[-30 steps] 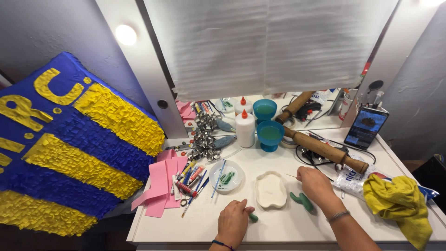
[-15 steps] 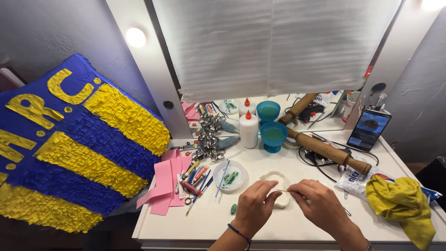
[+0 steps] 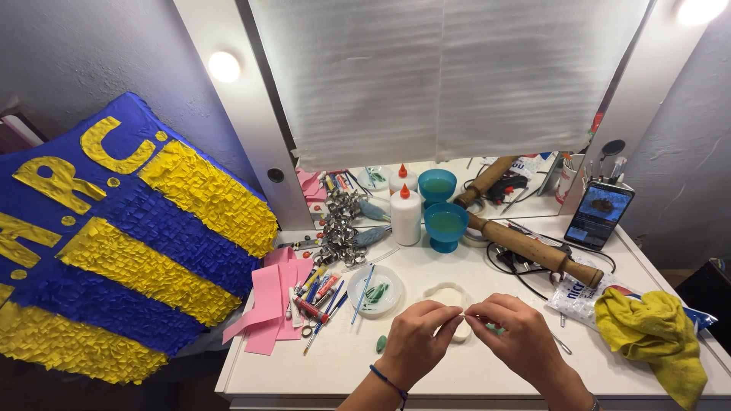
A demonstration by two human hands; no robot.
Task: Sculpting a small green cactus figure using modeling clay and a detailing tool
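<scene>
Both our hands have come together since a second ago; our left hand [image 3: 415, 339] and right hand [image 3: 518, 339] pinch a small whitish piece [image 3: 463, 312] between closed fingertips, above the white dish [image 3: 449, 293]; a green bit [image 3: 381, 344] lies nearby.

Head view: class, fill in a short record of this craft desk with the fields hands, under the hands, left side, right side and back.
hands: left hand and right hand pinch something small together
under the hands: white ring-shaped piece
left side: pink paper sheets, pens
right side: yellow cloth, rolling pin
back: glue bottle, blue cup
</scene>
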